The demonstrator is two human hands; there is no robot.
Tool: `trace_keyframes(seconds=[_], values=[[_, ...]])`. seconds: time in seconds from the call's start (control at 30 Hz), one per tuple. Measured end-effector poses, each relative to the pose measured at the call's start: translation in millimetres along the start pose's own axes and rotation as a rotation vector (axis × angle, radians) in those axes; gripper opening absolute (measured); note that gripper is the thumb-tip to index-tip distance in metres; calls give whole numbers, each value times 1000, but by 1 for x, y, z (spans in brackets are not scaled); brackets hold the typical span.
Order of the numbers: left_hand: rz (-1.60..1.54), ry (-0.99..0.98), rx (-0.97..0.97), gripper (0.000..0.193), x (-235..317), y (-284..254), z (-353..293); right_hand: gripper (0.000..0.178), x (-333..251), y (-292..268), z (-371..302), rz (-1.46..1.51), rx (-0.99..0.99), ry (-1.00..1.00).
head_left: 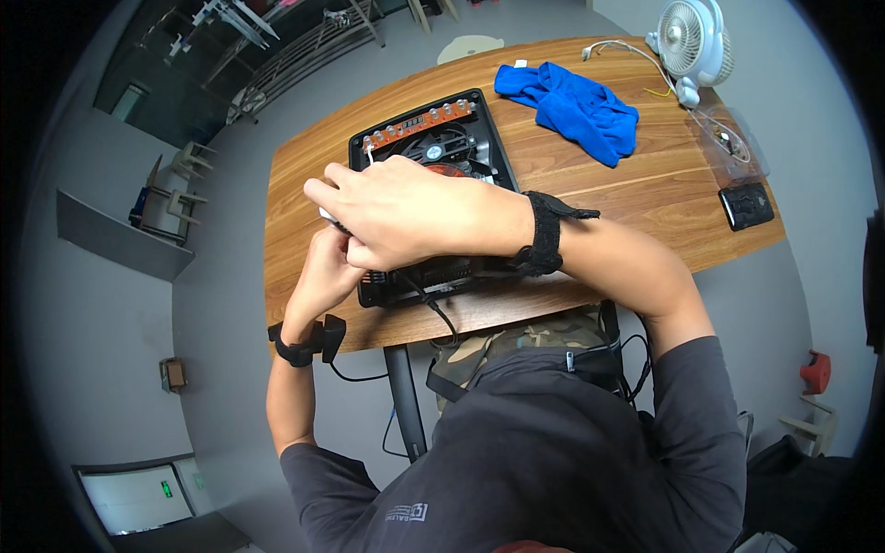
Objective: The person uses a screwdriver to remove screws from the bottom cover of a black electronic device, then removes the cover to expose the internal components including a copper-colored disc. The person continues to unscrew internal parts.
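Observation:
An opened black appliance base [498,152] lies on the wooden table [645,184], showing an orange circuit strip [419,124], a black fan [433,147] and a copper coil. My right hand [396,217] reaches across it from the right, fingers curled over a small white part at the unit's left edge. My left hand [324,272] comes up from below and presses against the same spot, under the right hand. What each hand grips is mostly hidden. Both wrists wear black straps.
A blue cloth [576,106] lies at the table's far side. A white desk fan [691,41] with a cable stands at the far right corner, beside a clear plastic tray [733,143] and a black phone-like slab [747,205]. A black cord [438,318] hangs off the front edge.

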State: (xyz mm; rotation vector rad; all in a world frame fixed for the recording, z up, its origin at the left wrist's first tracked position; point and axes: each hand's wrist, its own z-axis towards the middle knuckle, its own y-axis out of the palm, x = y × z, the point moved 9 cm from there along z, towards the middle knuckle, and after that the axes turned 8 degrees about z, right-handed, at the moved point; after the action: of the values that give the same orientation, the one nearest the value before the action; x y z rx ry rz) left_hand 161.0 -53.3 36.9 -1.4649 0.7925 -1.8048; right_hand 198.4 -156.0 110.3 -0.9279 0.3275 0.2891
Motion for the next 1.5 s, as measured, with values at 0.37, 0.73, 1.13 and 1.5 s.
trace_keyframes(seconds=[0.37,0.73,1.13,1.5], values=[[89,-12,89,23,8,2,5,41,3,-2,-4,182,-6,17],[131,-109,-113,16,1,25,2,40,9,-23,0,161,60,46],[432,-67,-332,11,13,50,12,37,26,-42,-12,78,74,89],[416,-56,-307,10,10,55,13,41,39,-38,-18,62,71,110]])
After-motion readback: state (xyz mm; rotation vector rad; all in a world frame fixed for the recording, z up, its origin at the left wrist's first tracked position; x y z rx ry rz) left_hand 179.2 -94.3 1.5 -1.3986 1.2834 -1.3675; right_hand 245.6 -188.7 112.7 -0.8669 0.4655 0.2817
